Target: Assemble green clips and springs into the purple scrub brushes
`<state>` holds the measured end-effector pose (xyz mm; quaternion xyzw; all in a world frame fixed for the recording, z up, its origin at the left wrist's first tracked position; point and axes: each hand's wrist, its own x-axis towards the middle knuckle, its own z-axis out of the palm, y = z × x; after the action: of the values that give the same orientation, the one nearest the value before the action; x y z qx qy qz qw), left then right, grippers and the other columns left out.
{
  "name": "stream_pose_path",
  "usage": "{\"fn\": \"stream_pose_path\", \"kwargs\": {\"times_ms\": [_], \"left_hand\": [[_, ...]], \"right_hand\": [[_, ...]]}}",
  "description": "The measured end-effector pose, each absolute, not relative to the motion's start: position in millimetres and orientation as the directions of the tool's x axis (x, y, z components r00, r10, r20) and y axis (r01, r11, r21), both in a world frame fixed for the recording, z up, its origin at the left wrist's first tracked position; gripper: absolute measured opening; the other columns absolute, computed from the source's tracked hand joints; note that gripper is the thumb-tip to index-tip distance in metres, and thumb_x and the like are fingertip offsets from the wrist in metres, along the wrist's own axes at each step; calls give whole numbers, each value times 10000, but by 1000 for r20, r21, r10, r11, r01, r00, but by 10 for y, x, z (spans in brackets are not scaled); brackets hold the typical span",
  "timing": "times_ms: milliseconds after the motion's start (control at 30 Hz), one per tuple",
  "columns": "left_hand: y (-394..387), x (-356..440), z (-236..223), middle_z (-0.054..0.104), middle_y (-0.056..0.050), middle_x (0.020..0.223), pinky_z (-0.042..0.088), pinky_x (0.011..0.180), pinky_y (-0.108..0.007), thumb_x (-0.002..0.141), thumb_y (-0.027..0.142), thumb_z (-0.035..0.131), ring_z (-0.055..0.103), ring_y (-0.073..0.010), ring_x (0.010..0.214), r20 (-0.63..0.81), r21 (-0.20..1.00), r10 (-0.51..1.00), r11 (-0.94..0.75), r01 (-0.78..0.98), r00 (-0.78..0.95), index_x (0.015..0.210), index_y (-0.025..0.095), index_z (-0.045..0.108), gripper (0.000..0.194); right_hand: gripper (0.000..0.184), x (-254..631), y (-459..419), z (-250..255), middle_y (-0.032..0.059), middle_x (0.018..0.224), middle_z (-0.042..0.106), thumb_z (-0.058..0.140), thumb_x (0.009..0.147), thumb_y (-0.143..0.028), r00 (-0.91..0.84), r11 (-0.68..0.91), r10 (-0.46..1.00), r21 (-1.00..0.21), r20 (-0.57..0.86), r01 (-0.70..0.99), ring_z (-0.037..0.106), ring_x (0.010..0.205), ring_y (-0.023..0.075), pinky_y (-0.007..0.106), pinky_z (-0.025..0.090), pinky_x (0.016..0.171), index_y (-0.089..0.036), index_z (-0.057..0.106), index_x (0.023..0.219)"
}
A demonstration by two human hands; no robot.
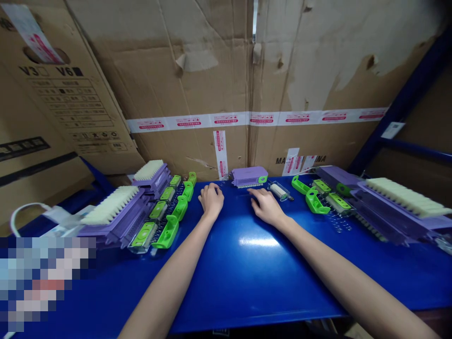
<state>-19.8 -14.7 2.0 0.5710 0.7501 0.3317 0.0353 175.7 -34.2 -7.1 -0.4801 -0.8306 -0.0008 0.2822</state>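
My left hand (212,199) rests on the blue table with its fingers curled in; thin wire, perhaps a spring, shows by its fingertips, but what it holds is hidden. My right hand (267,205) lies with fingers stretched and apart, its fingertips just in front of a purple plastic housing (249,176). That housing has a green round tab (262,179) at its right end and pale bristles (250,185) along its lower edge. Right of it lies a clear-cased part with a white cylinder (278,191), apart from my hand.
On the left stand purple housings with cream bristles (111,205), clear-and-green blocks (144,235) and green brackets (166,232). The right side holds similar purple housings (379,207), green brackets (316,202) and loose springs (339,223). Cardboard (190,89) walls the back; a white cable (21,207) curves at left.
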Motion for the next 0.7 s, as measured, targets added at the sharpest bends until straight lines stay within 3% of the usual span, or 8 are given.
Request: {"fn": "stream_pose_path", "kwargs": {"times_ms": [333,700], "left_hand": [[-150,-239,30,596,-107,1026,368,826,-388,780,88,446,503,-286,1031,331,573,850,164,803,-410,936,195,596,242],[-165,-223,15,518,-106,1121,390,840,-393,875,224,437,469,-283,1069,365,564,840,144,813,-401,1038,273,625,254]], "right_hand": [[373,1756,-346,-77,116,1086,630,423,853,-156,-380,539,794,-262,474,800,549,1004,229,358,429,860,-136,558,1200],[372,1758,-347,-76,115,1089,631,425,851,-154,-383,543,793,-265,474,797,550,1004,228,354,431,863,-138,562,1197]]}}
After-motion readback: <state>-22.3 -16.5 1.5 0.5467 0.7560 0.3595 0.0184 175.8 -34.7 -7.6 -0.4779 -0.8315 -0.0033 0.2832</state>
